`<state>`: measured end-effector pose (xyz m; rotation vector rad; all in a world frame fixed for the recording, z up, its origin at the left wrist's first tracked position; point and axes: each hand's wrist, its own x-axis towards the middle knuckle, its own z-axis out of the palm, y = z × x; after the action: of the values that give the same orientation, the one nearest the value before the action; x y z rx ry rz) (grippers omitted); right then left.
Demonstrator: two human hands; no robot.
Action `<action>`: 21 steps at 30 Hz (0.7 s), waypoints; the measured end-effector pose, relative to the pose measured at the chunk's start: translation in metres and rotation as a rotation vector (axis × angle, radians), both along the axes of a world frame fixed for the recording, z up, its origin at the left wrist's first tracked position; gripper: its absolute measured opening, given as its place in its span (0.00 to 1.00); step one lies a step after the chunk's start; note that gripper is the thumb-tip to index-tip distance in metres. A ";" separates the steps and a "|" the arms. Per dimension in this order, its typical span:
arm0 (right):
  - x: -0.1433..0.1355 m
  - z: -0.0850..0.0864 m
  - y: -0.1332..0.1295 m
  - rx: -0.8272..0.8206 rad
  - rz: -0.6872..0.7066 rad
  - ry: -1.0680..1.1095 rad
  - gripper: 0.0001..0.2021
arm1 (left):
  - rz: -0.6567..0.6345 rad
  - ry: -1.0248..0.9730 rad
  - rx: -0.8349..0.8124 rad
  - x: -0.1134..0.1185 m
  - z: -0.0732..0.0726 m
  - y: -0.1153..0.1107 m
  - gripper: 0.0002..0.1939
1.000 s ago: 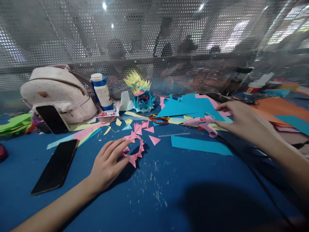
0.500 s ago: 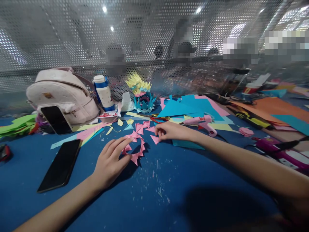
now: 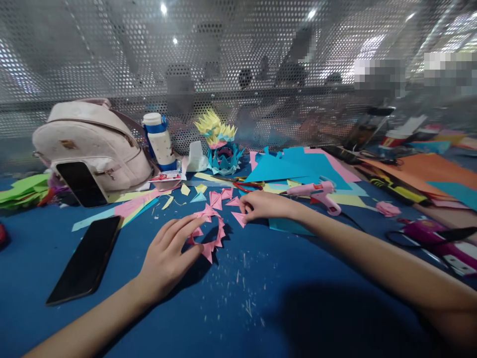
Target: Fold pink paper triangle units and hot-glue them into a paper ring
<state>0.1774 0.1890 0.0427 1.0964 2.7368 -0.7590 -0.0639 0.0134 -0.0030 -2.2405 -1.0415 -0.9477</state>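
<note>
My left hand [image 3: 167, 258] is curled at the near left side of a ring of folded pink paper points [image 3: 220, 231], thumb and fingers gripping its edge. The ring rests on the blue tabletop with its spikes facing outward, and my fingers hide part of its left side. To the right of it, my right hand [image 3: 263, 205] has its fingertips closed on a small folded pink paper triangle [image 3: 238, 218]. Several more folded pink pieces [image 3: 215, 200] lie just beyond the ring. A blue and yellow spiky paper model [image 3: 223, 158] stands farther back.
Red-handled scissors [image 3: 248, 187] and a pink glue gun [image 3: 316, 191] lie behind my right hand. Blue paper sheets [image 3: 283, 166] spread at the back. On the left are a phone [image 3: 87, 258], a pale backpack [image 3: 93, 139] and a bottle [image 3: 160, 141]. A purple tool [image 3: 443, 243] lies right.
The camera view has shifted slightly. Both hands keep nearly the same place and grip, and the pink ring stays beside my left hand.
</note>
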 end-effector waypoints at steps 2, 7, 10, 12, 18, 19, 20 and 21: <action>0.001 0.000 0.002 -0.037 0.026 0.034 0.10 | -0.007 0.003 -0.005 -0.001 0.000 0.000 0.05; 0.002 0.006 0.005 -0.200 0.101 0.141 0.10 | -0.012 -0.007 -0.026 -0.001 0.002 0.000 0.05; 0.002 0.011 0.004 -0.300 0.131 0.183 0.10 | -0.005 -0.024 -0.037 0.000 0.003 0.000 0.05; 0.001 0.014 0.002 -0.358 0.161 0.219 0.13 | 0.001 -0.032 -0.045 0.000 0.003 0.000 0.05; -0.004 0.018 -0.014 -0.434 0.250 0.430 0.11 | 0.007 -0.039 -0.053 -0.001 0.003 0.001 0.05; -0.005 0.018 -0.017 -0.446 0.252 0.445 0.12 | 0.008 -0.040 -0.054 -0.002 0.003 0.001 0.05; -0.006 0.019 -0.020 -0.458 0.256 0.454 0.13 | 0.009 -0.040 -0.056 -0.002 0.003 0.001 0.05; -0.006 0.019 -0.023 -0.469 0.263 0.462 0.14 | 0.012 -0.039 -0.056 -0.002 0.002 0.001 0.05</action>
<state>0.1713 0.1664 0.0619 0.4986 2.7207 -1.6626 -0.0656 0.0143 -0.0006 -2.2674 -1.1102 -0.9720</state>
